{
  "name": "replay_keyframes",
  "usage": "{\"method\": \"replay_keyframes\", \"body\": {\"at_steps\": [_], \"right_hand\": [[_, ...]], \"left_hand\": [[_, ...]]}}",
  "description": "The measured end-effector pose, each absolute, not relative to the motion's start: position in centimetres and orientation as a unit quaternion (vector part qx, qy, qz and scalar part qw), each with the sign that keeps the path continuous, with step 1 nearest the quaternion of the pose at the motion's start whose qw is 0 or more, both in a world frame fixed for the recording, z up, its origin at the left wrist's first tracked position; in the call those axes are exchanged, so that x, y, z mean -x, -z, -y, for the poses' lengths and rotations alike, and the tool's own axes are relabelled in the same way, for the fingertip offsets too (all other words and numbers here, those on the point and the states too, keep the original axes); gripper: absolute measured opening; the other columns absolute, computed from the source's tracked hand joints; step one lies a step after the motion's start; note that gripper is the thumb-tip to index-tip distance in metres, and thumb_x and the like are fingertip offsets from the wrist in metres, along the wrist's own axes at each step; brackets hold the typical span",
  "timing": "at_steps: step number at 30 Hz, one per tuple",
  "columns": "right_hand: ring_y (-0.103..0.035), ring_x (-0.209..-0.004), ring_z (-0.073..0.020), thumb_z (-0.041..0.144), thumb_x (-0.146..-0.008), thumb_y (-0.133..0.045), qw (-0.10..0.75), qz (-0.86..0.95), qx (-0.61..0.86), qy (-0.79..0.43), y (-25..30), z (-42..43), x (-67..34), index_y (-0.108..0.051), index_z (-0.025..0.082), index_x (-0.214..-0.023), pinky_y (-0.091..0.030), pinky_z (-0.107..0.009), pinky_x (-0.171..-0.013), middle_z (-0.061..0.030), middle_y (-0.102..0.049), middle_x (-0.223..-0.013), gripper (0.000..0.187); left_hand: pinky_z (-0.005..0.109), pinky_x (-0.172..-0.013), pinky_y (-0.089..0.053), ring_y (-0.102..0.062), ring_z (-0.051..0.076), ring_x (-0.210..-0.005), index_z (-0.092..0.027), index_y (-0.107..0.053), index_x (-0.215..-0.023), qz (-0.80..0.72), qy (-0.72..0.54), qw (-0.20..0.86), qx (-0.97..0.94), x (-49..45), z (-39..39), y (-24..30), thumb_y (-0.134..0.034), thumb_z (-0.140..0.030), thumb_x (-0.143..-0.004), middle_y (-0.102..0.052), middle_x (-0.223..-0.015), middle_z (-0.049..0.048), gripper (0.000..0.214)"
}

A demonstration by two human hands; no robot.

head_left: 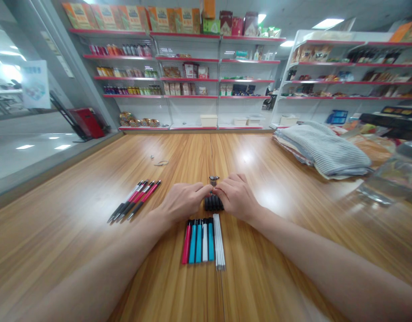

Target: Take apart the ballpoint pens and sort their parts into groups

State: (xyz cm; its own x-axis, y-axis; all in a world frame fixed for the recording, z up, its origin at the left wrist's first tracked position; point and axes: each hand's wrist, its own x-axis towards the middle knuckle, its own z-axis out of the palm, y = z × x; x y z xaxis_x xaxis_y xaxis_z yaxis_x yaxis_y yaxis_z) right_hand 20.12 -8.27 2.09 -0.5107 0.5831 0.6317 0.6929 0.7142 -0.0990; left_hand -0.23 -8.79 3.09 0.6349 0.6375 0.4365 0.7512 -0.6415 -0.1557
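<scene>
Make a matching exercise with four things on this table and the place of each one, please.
Things:
1. red-and-black pens
2. striped cloth
3. thin white rods
4. black parts

Places:
A. between the left hand and the right hand
B. far right on the table
C. left of the left hand
D. just right of the coloured barrels

Pairs: 1-C, 2-B, 3-D, 4-A.

Red, teal and white pen barrels [199, 240], black pen parts [213, 203], grey-striped folded cloth [329, 150], brown wood-grain table [91, 214]
</scene>
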Motion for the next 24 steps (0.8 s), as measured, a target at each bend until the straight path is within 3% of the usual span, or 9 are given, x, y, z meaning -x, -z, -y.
{"method": "replay_keyframes", "body": {"at_steps": [6,10,15,19,24], "right_hand": [[-0.051,-0.088,-0.0197,0.033,-0.092,-0.05,0.373,0.855,0.356,0.05,-2.0,8.5,-19.9,-0.063,0.017,-0.093,-0.032,-0.035,-0.081,-0.0066,-0.063,-0.089,0.02],[-0.052,-0.072,-0.0163,0.034,-0.093,-0.047,0.379,0.845,0.376,0.007,-1.3,8.1,-19.9,-0.065,0.018,-0.076,-0.033,-0.034,-0.077,-0.0035,-0.062,-0.069,0.03],[-0.055,-0.089,-0.0191,0.029,-0.089,-0.056,0.431,0.831,0.349,-0.034,-1.0,7.9,-19.9,-0.067,0.02,-0.097,-0.035,-0.035,-0.082,-0.0048,-0.067,-0.091,0.016],[-0.056,-0.078,-0.0168,0.029,-0.092,-0.05,0.442,0.816,0.361,-0.093,-1.0,7.9,-20.0,-0.067,0.02,-0.09,-0.039,-0.034,-0.078,-0.0035,-0.065,-0.079,0.019],[-0.056,-0.084,-0.0187,0.023,-0.087,-0.054,0.485,0.8,0.328,-0.132,-1.0,8.0,-20.1,-0.059,0.019,-0.11,-0.043,-0.035,-0.082,-0.0047,-0.064,-0.085,0.023]], "left_hand": [[0.025,-0.066,-0.042,-0.054,0.014,-0.074,-0.016,-0.057,-0.09,0.341,0.236,0.159,0.896,0.5,8.2,-2.3,-0.037,-0.021,-0.095,-0.056,-0.081,0.0043,0.021],[0.024,-0.062,-0.042,-0.054,0.013,-0.073,-0.016,-0.057,-0.089,0.336,0.218,0.177,0.899,0.4,8.5,-2.2,-0.037,-0.024,-0.095,-0.055,-0.083,0.0044,0.023],[0.022,-0.057,-0.041,-0.055,0.012,-0.07,-0.017,-0.058,-0.097,0.361,0.214,0.18,0.89,0.8,8.3,-1.8,-0.036,-0.033,-0.097,-0.056,-0.08,0.0033,0.027],[0.022,-0.058,-0.041,-0.055,0.012,-0.068,-0.017,-0.059,-0.09,0.358,0.197,0.186,0.893,0.8,8.5,-1.7,-0.036,-0.033,-0.096,-0.057,-0.079,0.0039,0.029],[0.024,-0.06,-0.043,-0.057,0.014,-0.071,-0.016,-0.059,-0.089,0.37,0.196,0.166,0.893,0.4,9.0,-1.8,-0.036,-0.033,-0.096,-0.057,-0.08,0.0047,0.029]]}}
